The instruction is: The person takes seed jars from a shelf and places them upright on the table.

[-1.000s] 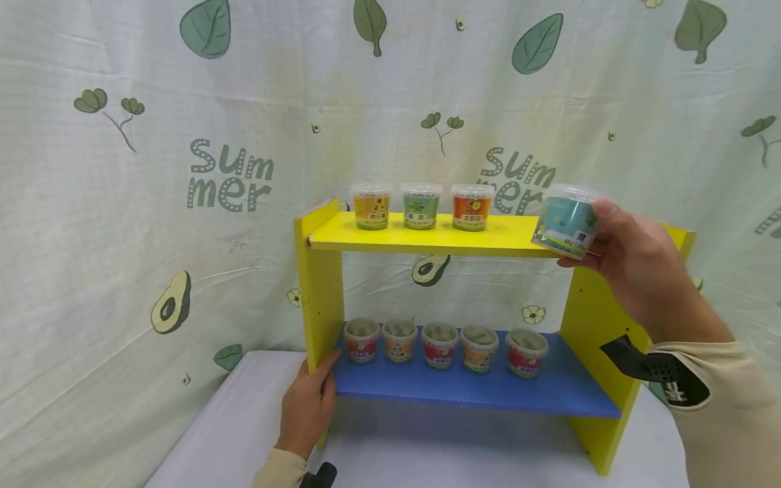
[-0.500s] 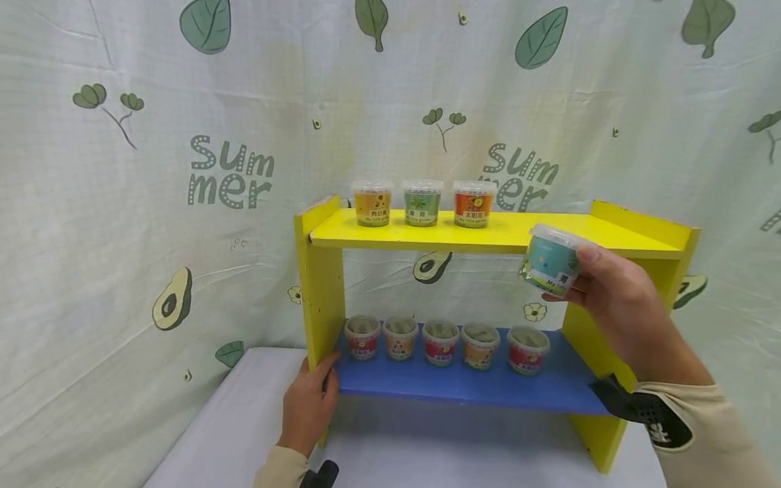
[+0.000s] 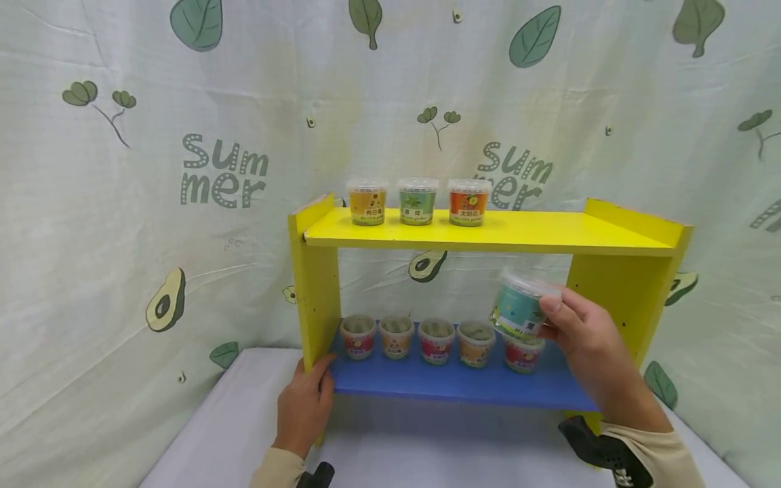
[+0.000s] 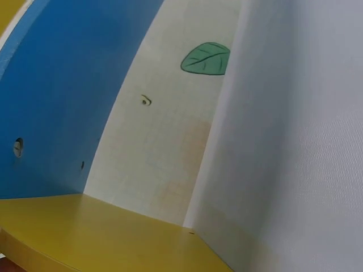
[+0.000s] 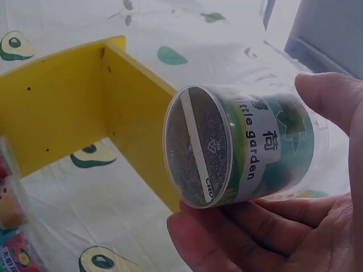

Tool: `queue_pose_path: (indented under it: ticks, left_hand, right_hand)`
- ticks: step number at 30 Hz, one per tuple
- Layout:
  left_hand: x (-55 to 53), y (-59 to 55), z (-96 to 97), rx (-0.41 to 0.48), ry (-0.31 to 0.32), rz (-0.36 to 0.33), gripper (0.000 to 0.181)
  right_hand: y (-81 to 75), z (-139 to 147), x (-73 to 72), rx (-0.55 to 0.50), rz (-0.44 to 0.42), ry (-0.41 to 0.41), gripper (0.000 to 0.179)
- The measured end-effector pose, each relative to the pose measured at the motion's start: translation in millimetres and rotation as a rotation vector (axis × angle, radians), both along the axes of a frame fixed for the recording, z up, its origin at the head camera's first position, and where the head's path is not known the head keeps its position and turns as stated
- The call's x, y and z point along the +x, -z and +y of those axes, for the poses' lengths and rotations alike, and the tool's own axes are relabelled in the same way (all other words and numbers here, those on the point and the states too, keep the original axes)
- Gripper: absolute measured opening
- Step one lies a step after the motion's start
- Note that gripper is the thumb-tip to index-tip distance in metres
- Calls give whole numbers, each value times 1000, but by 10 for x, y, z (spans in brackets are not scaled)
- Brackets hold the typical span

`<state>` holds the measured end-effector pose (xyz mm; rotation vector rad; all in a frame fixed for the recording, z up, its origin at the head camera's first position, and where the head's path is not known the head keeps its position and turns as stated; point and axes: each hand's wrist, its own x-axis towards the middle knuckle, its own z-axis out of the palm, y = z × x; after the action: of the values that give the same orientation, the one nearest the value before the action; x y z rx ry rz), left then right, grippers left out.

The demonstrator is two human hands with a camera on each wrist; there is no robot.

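The right hand [image 3: 588, 335] holds a teal "little garden" planter cup [image 3: 517, 308], its thumb near the lid end and its fingers [image 5: 198, 238] curled beneath, parted only by the cup's width; the cup is in the air at the right half of the yellow-and-blue shelf unit [image 3: 549, 227], below its top board and above its blue board, tilted a little; in the head view it overlaps the right-end red cup [image 3: 521, 356], though I cannot tell whether the two touch. The left hand [image 3: 303, 405] grips the unit's left side panel [image 3: 317, 298], fingers bent round the front edge; four more small cups [image 3: 436, 347] stand along the unit's blue board, and a yellow cup [image 3: 368, 203], a green cup [image 3: 417, 202] and an orange cup [image 3: 468, 203] on the left half of its top board. If the teal cup dips too far left, its base could knock the red cup askew; the smooth plastic could slip in a loose hold; a bump against the right side panel [image 3: 613, 285] could shift the unit on the table [image 3: 476, 447].
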<state>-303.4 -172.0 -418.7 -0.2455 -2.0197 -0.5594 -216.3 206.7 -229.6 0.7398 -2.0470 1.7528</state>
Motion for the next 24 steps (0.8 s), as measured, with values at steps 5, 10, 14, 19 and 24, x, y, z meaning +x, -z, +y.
queue_pose_path:
  ticks: [5, 10, 14, 19, 24]
  left_hand:
    - [-25, 7, -43, -13, -14, 18, 29]
    - [-41, 42, -26, -24, -7, 25, 28]
    - [-50, 44, 7, -22, -6, 25, 27]
    - [-46, 29, 14, -16, -14, 13, 28]
    - [-37, 40, 6, 2, -20, -17, 31]
  right_hand:
    - [254, -70, -38, -24, -42, -9, 36]
    - [456, -102, -55, -26, -92, -23, 36]
    - [597, -143, -92, -59, -140, -46, 37]
    - [729, -259, -144, -103, -184, -69, 35]
    - [800, -344, -164, -92, -236, -74, 37]
